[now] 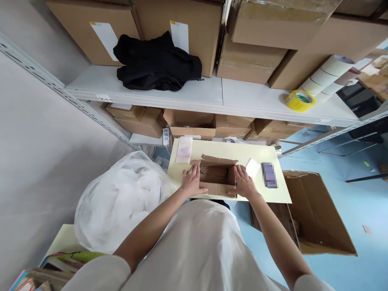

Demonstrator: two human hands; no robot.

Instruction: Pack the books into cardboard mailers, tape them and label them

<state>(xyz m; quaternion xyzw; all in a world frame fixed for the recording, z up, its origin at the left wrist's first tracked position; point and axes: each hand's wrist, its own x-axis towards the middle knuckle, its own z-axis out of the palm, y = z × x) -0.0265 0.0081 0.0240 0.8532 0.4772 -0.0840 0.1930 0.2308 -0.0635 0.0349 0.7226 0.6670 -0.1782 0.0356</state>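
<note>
A small cardboard box [216,190] sits on the pale yellow table [254,194] in front of me, its top open and its inside facing up. My left hand [191,181] grips the box's left end, fingers over the side and thumb along the front flap. At the right end my right hand [244,182] holds the box in the same way. The back flap stands raised. White paper pieces [252,167] lie just beyond my right hand, with a blurred purple item [269,175] farther right. A pale pinkish packet [184,149] lies at the table's back left.
A big clear bag of white material [121,202] bulges against the table's left side. On the right floor stands a large open carton [321,214]. The shelf [242,95] behind holds cartons, a black garment [159,62] and yellow tape [300,101].
</note>
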